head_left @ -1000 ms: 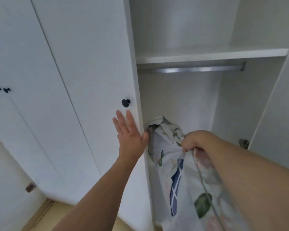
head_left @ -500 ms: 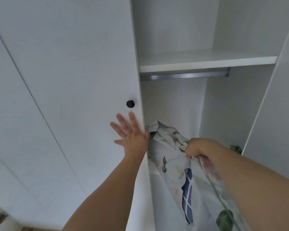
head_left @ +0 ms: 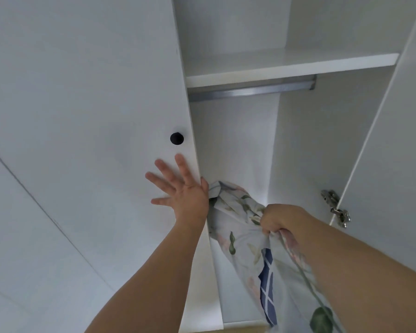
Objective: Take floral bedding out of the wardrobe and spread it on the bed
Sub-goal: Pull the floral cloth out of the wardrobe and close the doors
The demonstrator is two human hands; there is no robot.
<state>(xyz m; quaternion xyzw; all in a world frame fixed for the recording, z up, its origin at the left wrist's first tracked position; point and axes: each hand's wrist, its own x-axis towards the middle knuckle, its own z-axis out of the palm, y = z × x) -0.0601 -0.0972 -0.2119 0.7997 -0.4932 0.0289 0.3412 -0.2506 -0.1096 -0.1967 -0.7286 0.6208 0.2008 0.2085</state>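
Right hand (head_left: 277, 218) fisted on floral bedding (head_left: 247, 239) partly out of wardrobe (head_left: 291, 66), left hand (head_left: 183, 193) splayed flat on door (head_left: 82, 116); bed unseen, spreading apparently pending.

I see my left hand (head_left: 183, 198) flat on the closed white door (head_left: 94, 116), fingers spread, just below its black knob (head_left: 177, 138) and at the door's edge. My right hand (head_left: 280, 218) is fisted around a bunch of the floral bedding (head_left: 245, 248), which hangs from the open wardrobe (head_left: 238, 152) down toward the lower right; a blue checked patch shows in its folds. Above, I see a white shelf (head_left: 291, 68) with a metal rail (head_left: 250, 91) under it. A metal hinge (head_left: 335, 207) sits on the right panel.
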